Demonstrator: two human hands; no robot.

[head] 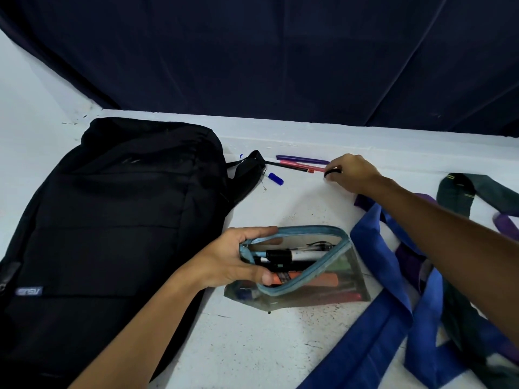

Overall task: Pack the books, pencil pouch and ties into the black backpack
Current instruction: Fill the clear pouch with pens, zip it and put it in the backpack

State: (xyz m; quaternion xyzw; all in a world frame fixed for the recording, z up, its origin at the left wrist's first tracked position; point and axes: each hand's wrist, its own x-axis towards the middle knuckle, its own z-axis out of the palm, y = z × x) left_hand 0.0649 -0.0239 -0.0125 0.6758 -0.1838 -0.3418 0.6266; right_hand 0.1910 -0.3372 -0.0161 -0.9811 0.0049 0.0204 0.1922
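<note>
The left hand [233,258] grips the open mouth of the translucent, teal-trimmed pencil pouch [306,272]. The right hand [352,172] pinches a small black pen [332,172] beside the black fabric backpack [112,220].

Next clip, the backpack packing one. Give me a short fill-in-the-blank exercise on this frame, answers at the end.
1. The left hand holds the pencil pouch with its mouth ____.
2. The right hand pinches a small ____ object by the loose pens.
3. The black backpack lies to the ____ of the pouch.
4. The blue tie lies on the ____.

Answers: open; black; left; table
</note>
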